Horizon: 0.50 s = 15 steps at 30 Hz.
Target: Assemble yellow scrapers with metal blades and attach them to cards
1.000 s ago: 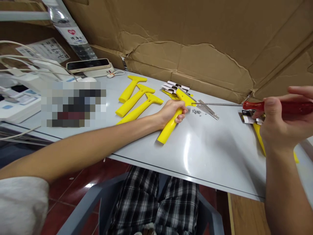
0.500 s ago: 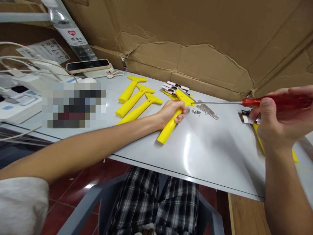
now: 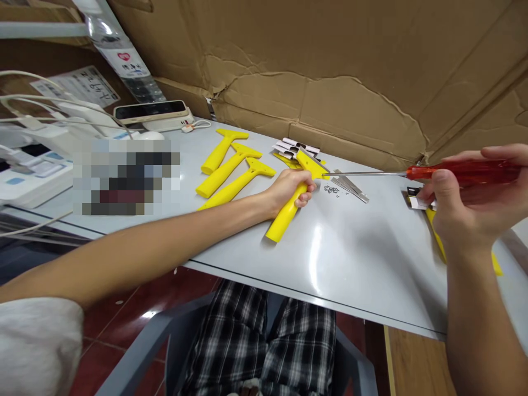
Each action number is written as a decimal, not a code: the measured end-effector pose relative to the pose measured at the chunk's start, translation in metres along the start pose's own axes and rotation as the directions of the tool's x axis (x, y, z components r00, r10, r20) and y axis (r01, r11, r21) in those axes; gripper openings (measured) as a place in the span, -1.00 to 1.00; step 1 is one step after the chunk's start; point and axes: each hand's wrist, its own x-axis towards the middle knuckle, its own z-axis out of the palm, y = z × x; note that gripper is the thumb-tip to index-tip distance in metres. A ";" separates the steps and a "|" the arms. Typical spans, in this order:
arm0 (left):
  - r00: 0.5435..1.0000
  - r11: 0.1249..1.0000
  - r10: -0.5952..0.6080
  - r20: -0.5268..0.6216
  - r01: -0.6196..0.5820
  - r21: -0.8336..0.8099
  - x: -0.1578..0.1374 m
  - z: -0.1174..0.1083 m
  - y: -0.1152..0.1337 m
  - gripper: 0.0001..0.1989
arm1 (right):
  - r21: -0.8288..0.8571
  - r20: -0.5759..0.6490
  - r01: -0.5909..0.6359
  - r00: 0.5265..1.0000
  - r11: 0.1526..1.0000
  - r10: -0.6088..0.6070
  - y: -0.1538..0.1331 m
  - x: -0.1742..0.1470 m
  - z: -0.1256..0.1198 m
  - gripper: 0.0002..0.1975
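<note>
My left hand is wrapped round the handle of a yellow scraper, with a metal blade along its head. In my right hand is a screwdriver with a clear red handle, held level. Its long shaft reaches left to the scraper's head, and the tip is at the head's right corner. Small screws lie in a loose pile just right of the scraper. Flat metal blades rest behind them. To the left lie three yellow scraper handles side by side.
White-and-black blade packs lie behind the scraper. More yellow scrapers are partly hidden behind my right hand. A phone, cables, power strip and water bottle occupy the left. Cardboard walls the back.
My right hand and the screwdriver have shifted very slightly left. The tip stays at the scraper's head, and my left hand keeps its grip.
</note>
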 end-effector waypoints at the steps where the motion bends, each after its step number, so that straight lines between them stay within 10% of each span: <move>1: 1.000 1.000 0.001 -0.002 -0.001 0.002 0.000 0.000 0.000 -0.89 | -0.003 -0.008 0.018 1.000 1.000 -0.018 0.001 0.000 0.000 -0.55; 9: 1.000 1.000 0.017 0.019 -0.018 0.020 -0.001 0.001 -0.001 -0.89 | -0.230 -0.114 0.212 0.963 0.950 -0.243 0.019 0.003 -0.010 -0.45; 15: 1.000 1.000 0.002 0.013 -0.002 0.015 -0.002 0.002 0.001 -0.89 | -0.287 -0.086 0.164 0.977 0.944 -0.196 0.022 -0.001 -0.016 -0.47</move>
